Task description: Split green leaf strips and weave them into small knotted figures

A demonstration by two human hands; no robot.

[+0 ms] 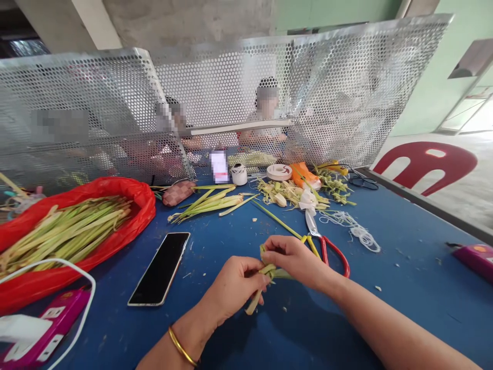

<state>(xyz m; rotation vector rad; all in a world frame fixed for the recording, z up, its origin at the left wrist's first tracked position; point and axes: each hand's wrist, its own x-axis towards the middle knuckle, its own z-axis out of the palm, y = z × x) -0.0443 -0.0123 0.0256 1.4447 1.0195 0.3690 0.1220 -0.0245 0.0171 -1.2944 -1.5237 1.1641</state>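
Note:
Both hands meet low in the middle of the head view, above the blue table. My left hand (241, 285) is closed on a folded green leaf strip (253, 302), whose pale end hangs below the fingers. My right hand (288, 257) pinches the upper part of the same strip, close to the left fingertips. Part of the strip is hidden by the fingers. Just beyond my right hand lie scissors (336, 252) with red and yellow handles. A long green stalk (279, 216) runs toward them.
A red bag (144, 205) of leaf strips, a phone (159, 270) and a purple power strip (63, 316) are at left. Leaves (215, 203), scraps, a tape roll (279, 172) and white string (362, 234) lie behind. People sit beyond a perforated metal screen (223, 77).

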